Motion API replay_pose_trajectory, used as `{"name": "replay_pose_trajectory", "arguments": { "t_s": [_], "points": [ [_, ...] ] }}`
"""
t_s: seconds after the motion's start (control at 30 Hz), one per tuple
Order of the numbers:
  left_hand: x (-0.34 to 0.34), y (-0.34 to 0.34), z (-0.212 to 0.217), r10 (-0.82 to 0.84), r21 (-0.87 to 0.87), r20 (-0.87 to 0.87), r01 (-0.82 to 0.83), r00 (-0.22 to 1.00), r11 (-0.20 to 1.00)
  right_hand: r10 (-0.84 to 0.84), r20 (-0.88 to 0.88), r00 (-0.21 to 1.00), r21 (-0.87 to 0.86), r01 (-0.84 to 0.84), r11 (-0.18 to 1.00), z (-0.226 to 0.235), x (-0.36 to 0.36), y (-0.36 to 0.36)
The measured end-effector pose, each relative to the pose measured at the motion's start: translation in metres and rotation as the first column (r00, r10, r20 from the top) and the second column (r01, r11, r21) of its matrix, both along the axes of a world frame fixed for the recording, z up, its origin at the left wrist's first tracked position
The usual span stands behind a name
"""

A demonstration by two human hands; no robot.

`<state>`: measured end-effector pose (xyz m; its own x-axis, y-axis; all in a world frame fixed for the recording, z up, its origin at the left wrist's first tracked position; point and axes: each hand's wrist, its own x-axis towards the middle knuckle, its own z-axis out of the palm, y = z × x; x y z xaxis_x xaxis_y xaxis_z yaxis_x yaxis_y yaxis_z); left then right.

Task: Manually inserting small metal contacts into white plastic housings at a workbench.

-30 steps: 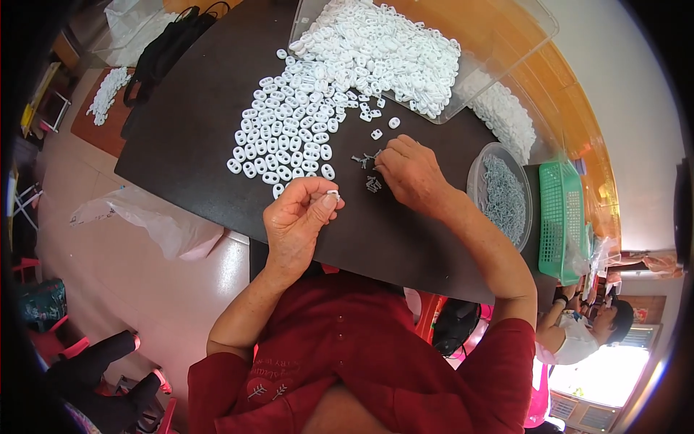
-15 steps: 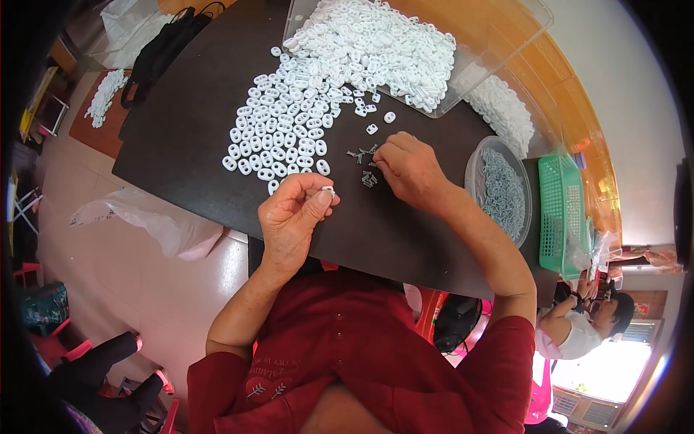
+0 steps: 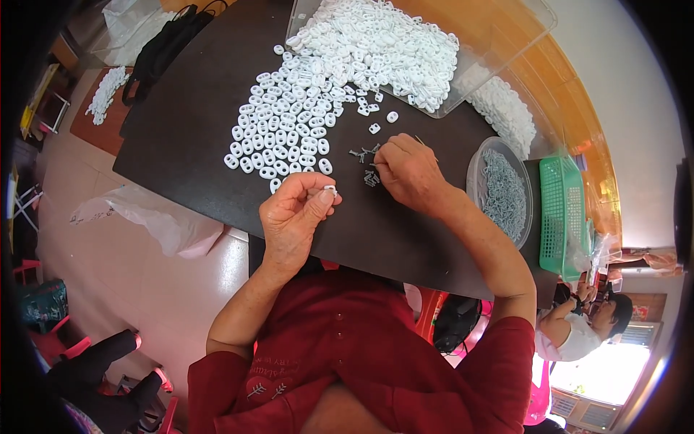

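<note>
Between the thumb and fingers of my left hand [image 3: 290,220] is a small white plastic piece [image 3: 330,189], mostly covered by the fingertips. My right hand [image 3: 410,172] is closed, its fingertips down at the tabletop beside a few small grey screws [image 3: 371,178]. More screws [image 3: 363,153] lie just beyond them. Whatever the right fingers pinch is hidden. A thin, pointed sliver [image 3: 421,140] shows behind the right knuckles, too small to identify. Many white oval two-hole pieces [image 3: 280,137] lie spread flat beyond my left hand.
A clear bin [image 3: 499,61] lies tipped at the back, white pieces [image 3: 376,50] spilling from it. On the right stand a round tub [image 3: 531,199] of screws and a green basket [image 3: 562,217]. Another person [image 3: 578,325] sits at far right. A plastic bag [image 3: 155,220] hangs left of the table.
Both hands hold nearly the same places. The thin sliver behind my right knuckles has come into sight. The whole view has shifted very slightly.
</note>
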<state>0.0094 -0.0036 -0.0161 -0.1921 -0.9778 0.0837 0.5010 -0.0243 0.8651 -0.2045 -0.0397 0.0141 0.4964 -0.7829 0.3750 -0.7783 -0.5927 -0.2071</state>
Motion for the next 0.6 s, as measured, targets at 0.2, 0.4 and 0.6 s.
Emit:
{"name": "replay_pose_trajectory", "arguments": {
  "t_s": [0.2, 0.4, 0.6],
  "points": [
    [0.000, 0.000, 0.001, 0.002, 0.007, 0.000, -0.002, 1.000, 1.000, -0.098, 0.072, 0.993, 0.058, 0.094, 0.994, -0.002, -0.005, 0.000],
    [0.003, 0.000, 0.001, -0.035, -0.006, 0.030, 0.035, 0.999, 0.999, -0.127, 0.085, 0.988, 0.080, 0.121, 0.989, 0.000, -0.011, 0.000],
    [0.003, 0.000, 0.000, -0.033, 0.004, 0.031, 0.033, 0.999, 0.999, -0.074, 0.032, 0.997, 0.047, 0.072, 0.996, 0.008, -0.011, 0.004]
  ]
}}
